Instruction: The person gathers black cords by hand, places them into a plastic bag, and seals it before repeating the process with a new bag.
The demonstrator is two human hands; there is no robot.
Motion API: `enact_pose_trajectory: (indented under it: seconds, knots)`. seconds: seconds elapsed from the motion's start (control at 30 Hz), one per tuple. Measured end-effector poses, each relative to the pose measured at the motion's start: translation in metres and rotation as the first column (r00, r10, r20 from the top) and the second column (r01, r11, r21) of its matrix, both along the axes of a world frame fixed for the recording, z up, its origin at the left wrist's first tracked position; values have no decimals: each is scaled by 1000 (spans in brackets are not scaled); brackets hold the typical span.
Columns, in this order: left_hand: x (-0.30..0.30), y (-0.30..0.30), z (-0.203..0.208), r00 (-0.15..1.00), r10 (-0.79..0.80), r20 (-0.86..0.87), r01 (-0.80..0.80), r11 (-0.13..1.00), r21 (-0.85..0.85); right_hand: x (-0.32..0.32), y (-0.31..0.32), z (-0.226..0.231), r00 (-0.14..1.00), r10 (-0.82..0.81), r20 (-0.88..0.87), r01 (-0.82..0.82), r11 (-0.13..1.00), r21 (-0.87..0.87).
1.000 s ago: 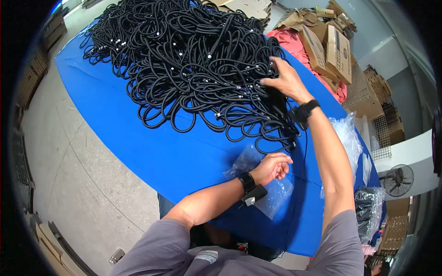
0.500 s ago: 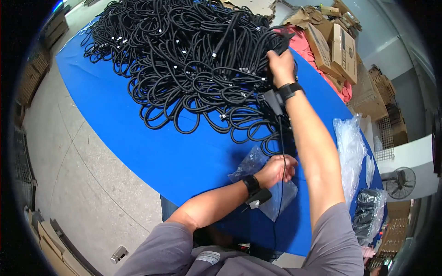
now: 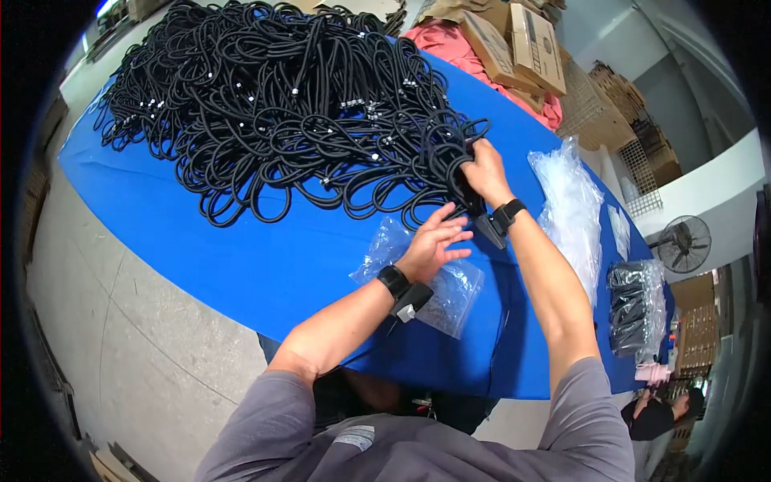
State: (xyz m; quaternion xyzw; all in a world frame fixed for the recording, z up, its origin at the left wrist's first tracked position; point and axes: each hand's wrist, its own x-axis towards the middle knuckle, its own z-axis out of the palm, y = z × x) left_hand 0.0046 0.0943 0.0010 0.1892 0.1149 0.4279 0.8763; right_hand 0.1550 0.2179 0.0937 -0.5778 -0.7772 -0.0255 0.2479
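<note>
A large heap of looped black cords point(image 3: 265, 104) with small white tags covers the far part of the blue table point(image 3: 241, 281). At the heap's near right end, my right hand point(image 3: 486, 173) is closed around a bunch of black cords point(image 3: 444, 165). My left hand point(image 3: 436, 247) is just below and left of that bunch, palm turned up with its fingers spread and nothing in them. Beneath the left hand lies a clear plastic bag point(image 3: 456, 301), flat on the cloth and partly covered by it. Both wrists wear black straps with a small dark box attached.
A stack of clear plastic bags point(image 3: 566, 213) lies along the table's right side. Near the right edge is a bag packed with black goods point(image 3: 634, 309). Cardboard boxes point(image 3: 538, 48) and red cloth point(image 3: 454, 48) are beyond the table. A fan point(image 3: 684, 243) and another person point(image 3: 654, 414) are at right.
My right hand has drawn a bunch of cords nearer, down from the heap's far right side. My left hand has moved up toward it and its fingers have spread. The view has shifted right.
</note>
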Motion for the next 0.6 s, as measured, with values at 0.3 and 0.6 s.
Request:
enact_pose_trajectory:
  seconds: [0.3,0.6]
  knots:
    - [2,-3,-7,999,36,-24,-37,998,-47,31,-33,4,977,24,210,-54,989,141]
    - [-1,-12,14,966,6,-257,12,997,70,41,-54,27,985,-165,-52,136,926,-353]
